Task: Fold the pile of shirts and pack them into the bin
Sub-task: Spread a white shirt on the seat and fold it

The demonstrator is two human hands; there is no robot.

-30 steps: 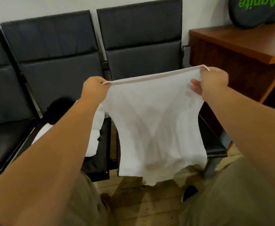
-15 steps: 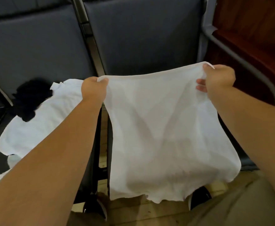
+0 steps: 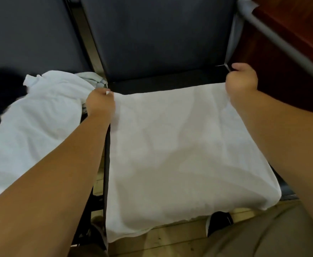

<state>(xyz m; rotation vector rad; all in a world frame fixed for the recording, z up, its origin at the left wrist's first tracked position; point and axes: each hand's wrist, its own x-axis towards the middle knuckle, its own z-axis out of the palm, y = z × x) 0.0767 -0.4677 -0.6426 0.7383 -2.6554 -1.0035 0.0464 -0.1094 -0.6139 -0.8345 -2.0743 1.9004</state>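
Far left: a crumpled black cloth garment (image 3: 0,97) lies on the left seat, touching the heap of white cotton shirts (image 3: 31,130) beside it. My left hand (image 3: 101,102) has its fingers curled and pinches the far left corner of a thin white fabric shirt (image 3: 179,154). That shirt lies spread over the right dark padded chair seat (image 3: 161,83), and its near edge drapes off the front above the pale wooden floor (image 3: 170,236). My right hand (image 3: 242,80) is fisted, gripping the far right corner, set farther back than the left. Right again is a grey metal armrest tube (image 3: 281,41), then a reddish-brown wooden cabinet side (image 3: 291,80). Near right is my khaki trouser leg (image 3: 281,229).
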